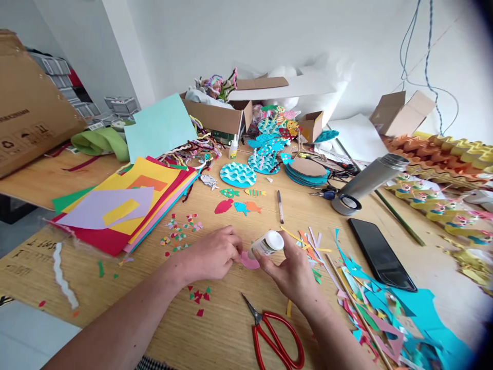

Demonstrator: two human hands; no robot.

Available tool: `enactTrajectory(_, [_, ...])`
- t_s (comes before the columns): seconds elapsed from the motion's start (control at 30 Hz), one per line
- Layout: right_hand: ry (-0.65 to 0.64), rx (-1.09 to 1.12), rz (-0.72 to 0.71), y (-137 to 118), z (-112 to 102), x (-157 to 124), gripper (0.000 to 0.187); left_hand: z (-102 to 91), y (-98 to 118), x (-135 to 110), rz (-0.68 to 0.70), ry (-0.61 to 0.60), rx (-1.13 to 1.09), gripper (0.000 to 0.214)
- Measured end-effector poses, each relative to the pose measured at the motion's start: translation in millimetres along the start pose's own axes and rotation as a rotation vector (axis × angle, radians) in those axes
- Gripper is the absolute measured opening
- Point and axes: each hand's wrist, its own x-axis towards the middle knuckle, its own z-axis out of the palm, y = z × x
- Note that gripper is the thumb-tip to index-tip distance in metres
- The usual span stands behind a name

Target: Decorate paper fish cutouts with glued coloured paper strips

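Note:
My right hand (295,270) is wrapped round a small white glue bottle (266,242), tipped over with its white base toward me and its nozzle hidden. Under the bottle is a pink paper cut-out (250,261). The bent fingers of my left hand (219,252) pinch its left edge. Red-handled scissors (275,334) lie in front of my hands, blades pointing away. Paper fish, such as a red one (223,206) and an orange one (253,206), lie beyond my hands. Small paper bits (181,234) are scattered to the left.
Coloured paper sheets (127,205) are stacked at left. A pen (280,206), a phone (381,252), a steel flask (373,177) and paper scraps (385,308) lie to the right. Wavy blue discs (238,175), a second glue bottle (233,148) and cardboard boxes (215,115) stand behind.

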Motion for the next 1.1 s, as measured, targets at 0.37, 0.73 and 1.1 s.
enactTrajectory(0.37, [-0.035, 0.08, 0.053, -1.3, 2.2, -1.8, 0.016, -1.1, -3.3, -0.4, 0.002, 0.015, 0.006, 0.033])
enactTrajectory(0.73, [-0.048, 0.014, 0.006, -2.6, 6.6, -2.0, 0.015, 1.0, -2.8, -0.6, -0.02, 0.022, 0.003, 0.028])
enactTrajectory(1.1, [-0.066, 0.059, 0.039, -6.6, 1.1, 1.7, 0.016, 1.5, -3.1, 0.1, -0.018, 0.024, 0.015, 0.03])
